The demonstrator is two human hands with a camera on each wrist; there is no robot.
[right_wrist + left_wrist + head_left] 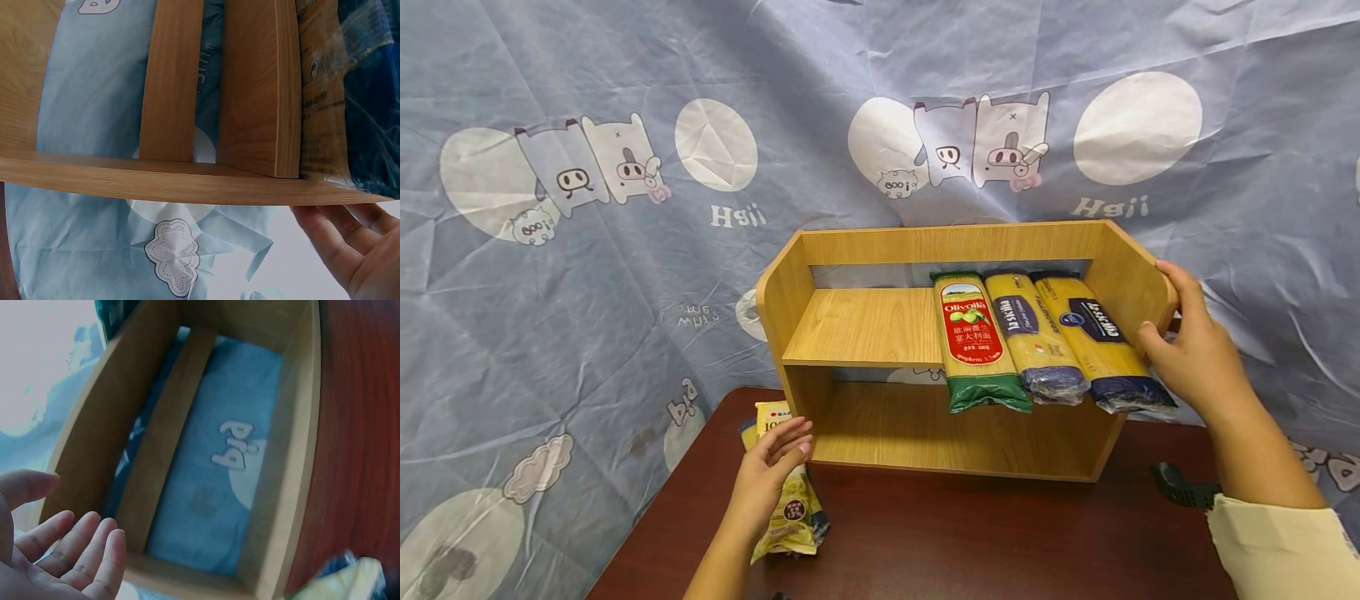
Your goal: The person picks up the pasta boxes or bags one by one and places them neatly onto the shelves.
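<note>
Shelf (865, 325): we pinch its side with the right hand (1197, 354), thumb inside, fingers outside | left hand (769, 471): empty, fingers slightly apart, near the opposite side | pasta packets (1041, 342): left of our right thumb, ends overhanging; jolting could slide them off

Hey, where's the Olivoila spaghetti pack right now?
In the head view, the Olivoila spaghetti pack lies on the upper shelf, leftmost of three, beside the middle pasta pack, its green end jutting forward.
</note>
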